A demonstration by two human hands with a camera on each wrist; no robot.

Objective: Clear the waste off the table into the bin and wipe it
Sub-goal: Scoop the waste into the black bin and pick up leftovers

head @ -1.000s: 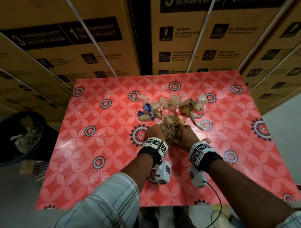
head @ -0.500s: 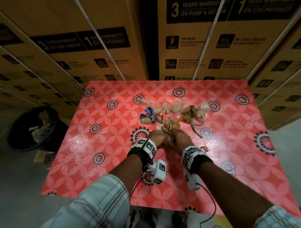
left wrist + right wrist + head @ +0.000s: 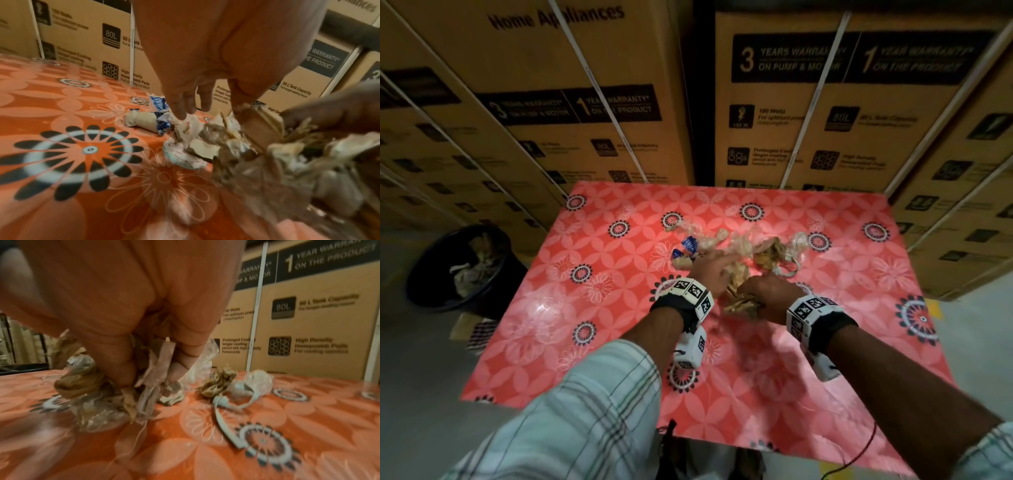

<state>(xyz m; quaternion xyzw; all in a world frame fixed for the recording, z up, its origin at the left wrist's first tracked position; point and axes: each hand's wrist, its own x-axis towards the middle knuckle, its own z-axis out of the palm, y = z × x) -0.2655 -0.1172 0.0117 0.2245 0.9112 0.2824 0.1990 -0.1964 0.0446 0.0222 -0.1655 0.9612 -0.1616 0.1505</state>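
Note:
A heap of waste [image 3: 739, 245] lies mid-table on the red flowered cloth [image 3: 599, 329]: crumpled brown paper, clear plastic, a blue wrapper [image 3: 689, 244] [image 3: 159, 105] and a pale strap [image 3: 226, 404]. My right hand [image 3: 763, 291] [image 3: 148, 373] grips a bunch of brown paper and plastic scraps [image 3: 739, 305] [image 3: 144, 395] just above the cloth. My left hand [image 3: 717, 265] [image 3: 185, 112] reaches forward with straight fingers, its tips touching white crumpled paper [image 3: 185, 142] beside the blue wrapper. A black bin [image 3: 465, 270] with waste inside stands on the floor left of the table.
Tall cardboard appliance boxes [image 3: 825, 102] stand along the table's far edge and at both sides. The near half of the cloth [image 3: 756, 394] bears nothing. Grey floor lies around the bin, with a striped mat [image 3: 479, 337] beside it.
My left hand has let go of the shared bunch and stretched forward to the heap. My right hand keeps the bunch and has drawn it back towards me. The head view has tilted up.

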